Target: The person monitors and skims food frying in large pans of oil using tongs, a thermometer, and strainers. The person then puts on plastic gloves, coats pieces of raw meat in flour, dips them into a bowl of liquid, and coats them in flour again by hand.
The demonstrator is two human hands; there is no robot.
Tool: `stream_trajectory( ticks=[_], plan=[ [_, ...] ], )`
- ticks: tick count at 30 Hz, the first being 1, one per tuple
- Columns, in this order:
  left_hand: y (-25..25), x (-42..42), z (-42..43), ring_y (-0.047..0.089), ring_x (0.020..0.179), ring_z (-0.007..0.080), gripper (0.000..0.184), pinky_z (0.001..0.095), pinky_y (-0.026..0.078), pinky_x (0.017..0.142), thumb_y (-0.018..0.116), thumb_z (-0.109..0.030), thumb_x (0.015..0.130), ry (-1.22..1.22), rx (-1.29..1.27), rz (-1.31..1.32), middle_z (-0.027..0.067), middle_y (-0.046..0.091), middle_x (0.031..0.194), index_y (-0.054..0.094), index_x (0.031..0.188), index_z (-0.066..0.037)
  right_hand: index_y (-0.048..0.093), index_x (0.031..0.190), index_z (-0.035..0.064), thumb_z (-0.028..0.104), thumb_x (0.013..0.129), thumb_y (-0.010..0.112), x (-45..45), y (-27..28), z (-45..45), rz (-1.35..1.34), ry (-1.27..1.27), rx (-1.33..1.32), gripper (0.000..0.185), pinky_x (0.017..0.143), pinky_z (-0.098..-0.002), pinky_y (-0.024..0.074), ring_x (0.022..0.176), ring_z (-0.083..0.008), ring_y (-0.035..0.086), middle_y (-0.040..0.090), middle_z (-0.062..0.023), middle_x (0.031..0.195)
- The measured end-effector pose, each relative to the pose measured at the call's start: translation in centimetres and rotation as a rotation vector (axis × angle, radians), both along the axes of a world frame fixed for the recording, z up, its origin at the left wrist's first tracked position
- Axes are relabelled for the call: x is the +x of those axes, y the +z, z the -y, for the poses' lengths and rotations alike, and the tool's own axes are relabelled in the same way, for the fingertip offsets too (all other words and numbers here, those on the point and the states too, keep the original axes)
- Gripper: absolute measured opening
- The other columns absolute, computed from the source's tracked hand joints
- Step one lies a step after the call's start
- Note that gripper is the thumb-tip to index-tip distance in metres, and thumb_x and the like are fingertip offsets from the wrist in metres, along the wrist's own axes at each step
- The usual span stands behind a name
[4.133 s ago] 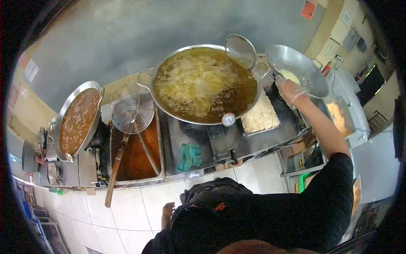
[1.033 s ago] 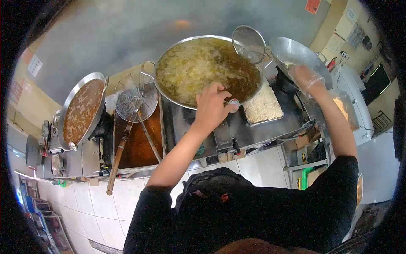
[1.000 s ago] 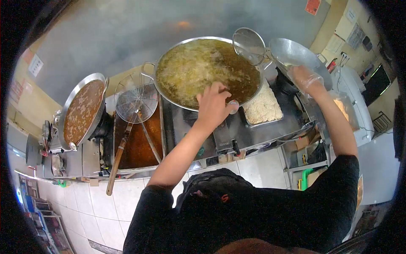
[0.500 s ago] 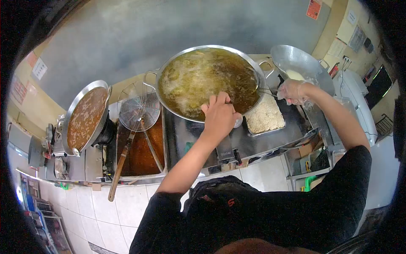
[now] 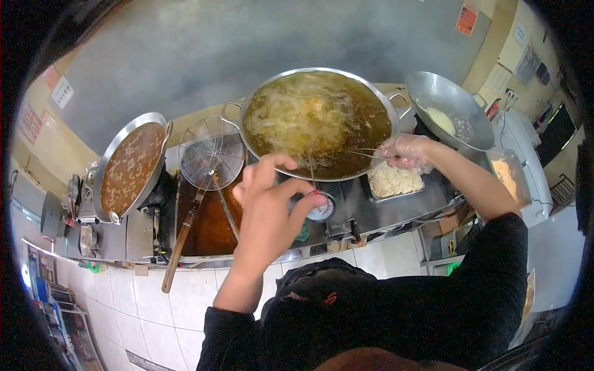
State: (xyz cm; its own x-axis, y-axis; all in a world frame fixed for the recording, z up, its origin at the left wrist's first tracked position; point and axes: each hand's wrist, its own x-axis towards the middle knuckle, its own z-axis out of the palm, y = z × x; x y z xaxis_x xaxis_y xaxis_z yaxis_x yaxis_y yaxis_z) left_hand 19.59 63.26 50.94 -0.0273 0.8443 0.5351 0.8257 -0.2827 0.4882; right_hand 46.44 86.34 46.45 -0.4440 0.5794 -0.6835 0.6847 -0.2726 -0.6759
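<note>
My left hand (image 5: pixel 263 207) is bare, at the near rim of a large metal pan (image 5: pixel 232 117) of bubbling yellow-brown oil (image 5: pixel 309 114). Its thumb and forefinger pinch the edge of a round dial thermometer (image 5: pixel 322 209), whose thin stem rises toward the oil. The other fingers curl above. In a clear plastic glove, my right hand (image 5: pixel 405 151) grips thin metal tongs (image 5: pixel 366 153) at the pan's right side, tips over the oil. Below that hand lies a square tray of pale, flaky coating (image 5: pixel 395 180). Steam and froth hide what is frying.
On the right, a wok (image 5: pixel 442 93) holds pale batter or dough. At left stand a pan of brown, bubbling liquid (image 5: pixel 130 164) and a wire skimmer (image 5: pixel 212 161) with a long wooden handle, resting over a tray of reddish-brown liquid (image 5: pixel 204 229). A tub of orange crumbs (image 5: pixel 504 176) sits far right.
My left hand has come back from the pan's rim, down and left, and the thermometer dial now shows. My right hand has shifted slightly left and down with the tongs. The view has shifted.
</note>
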Motion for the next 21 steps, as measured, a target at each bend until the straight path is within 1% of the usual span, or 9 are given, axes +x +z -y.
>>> stream_trajectory(
  ticks=[1,4,8,12,15,16,18,19,21],
  plan=[
    [0.3,-0.4,0.6,0.043,0.096,0.0235,0.015,0.0354,0.030,0.083,0.076,-0.020,0.064,0.010,0.000,0.023,0.0036,0.051,0.105,0.068,0.073,-0.010,0.054,0.090,0.0037,0.019,0.094,0.046,-0.4,-1.3,-1.1,-0.015,0.026,0.002,0.018,0.031,-0.0253,0.0224,0.033,-0.0076,0.031,0.043,-0.0010,0.051],
    [0.7,-2.0,2.0,0.044,0.092,0.0225,0.017,0.0341,0.033,0.082,0.076,-0.015,0.062,0.027,0.004,0.051,0.0044,0.051,0.103,0.068,0.074,-0.007,0.054,0.096,0.0030,0.016,0.093,0.046,-2.7,-2.0,-1.3,-0.043,0.039,0.091,0.016,0.031,-0.0254,0.0232,0.034,-0.0075,0.032,0.045,-0.0020,0.053],
    [0.7,-4.1,3.2,0.046,0.088,0.0203,0.020,0.0317,0.039,0.079,0.077,-0.008,0.059,0.049,0.024,0.119,0.0065,0.050,0.103,0.066,0.075,-0.002,0.055,0.098,0.0014,0.013,0.092,0.047,-3.0,-2.3,-0.8,-0.091,-0.058,0.043,0.015,0.032,-0.0255,0.0244,0.034,-0.0078,0.034,0.048,-0.0034,0.056],
    [0.6,-5.9,4.1,0.046,0.087,0.0185,0.021,0.0297,0.039,0.080,0.076,-0.006,0.059,0.073,0.073,0.156,0.0064,0.049,0.103,0.065,0.076,-0.001,0.055,0.104,0.0013,0.012,0.093,0.044,-2.7,-0.7,0.1,-0.016,0.018,0.066,0.019,0.031,-0.0250,0.0247,0.034,-0.0074,0.033,0.047,-0.0028,0.056],
    [0.4,-6.8,4.1,0.046,0.089,0.0177,0.019,0.0286,0.038,0.083,0.074,-0.006,0.064,0.077,0.075,0.207,0.0065,0.045,0.105,0.063,0.077,0.001,0.057,0.106,0.0021,0.013,0.095,0.041,-3.8,-2.5,0.3,-0.157,-0.026,0.061,0.022,0.031,-0.0240,0.0238,0.033,-0.0060,0.031,0.046,-0.0017,0.055],
    [0.4,-6.9,4.0,0.046,0.089,0.0177,0.019,0.0286,0.038,0.083,0.074,-0.006,0.064,0.072,0.076,0.204,0.0065,0.045,0.105,0.063,0.077,0.001,0.057,0.106,0.0021,0.013,0.095,0.041,-3.5,-2.4,0.4,-0.160,-0.030,0.063,0.022,0.031,-0.0240,0.0238,0.033,-0.0060,0.031,0.046,-0.0017,0.055],
    [0.4,-7.2,4.1,0.045,0.091,0.0224,0.021,0.0326,0.037,0.079,0.078,-0.016,0.061,0.120,0.133,0.251,0.0067,0.049,0.100,0.067,0.074,-0.004,0.057,0.096,0.0038,0.015,0.095,0.043,-2.7,-2.0,0.8,-0.171,0.012,0.103,0.019,0.031,-0.0238,0.0235,0.034,-0.0064,0.032,0.046,-0.0017,0.056],
    [0.3,-7.4,4.2,0.045,0.091,0.0224,0.021,0.0326,0.037,0.079,0.078,-0.016,0.061,0.121,0.136,0.249,0.0067,0.049,0.100,0.067,0.074,-0.004,0.057,0.096,0.0038,0.015,0.095,0.043,-2.5,-1.7,1.1,-0.172,0.013,0.106,0.019,0.031,-0.0238,0.0235,0.034,-0.0064,0.032,0.046,-0.0017,0.056],
    [-0.3,-7.8,4.3,0.045,0.093,0.0223,0.020,0.0323,0.036,0.081,0.078,-0.015,0.062,0.101,0.126,0.323,0.0067,0.049,0.101,0.066,0.074,-0.003,0.053,0.084,0.0066,0.018,0.095,0.045,-1.7,-1.0,1.9,-0.108,-0.050,0.159,0.018,0.031,-0.0241,0.0231,0.034,-0.0066,0.033,0.046,-0.0013,0.056]
  ],
)
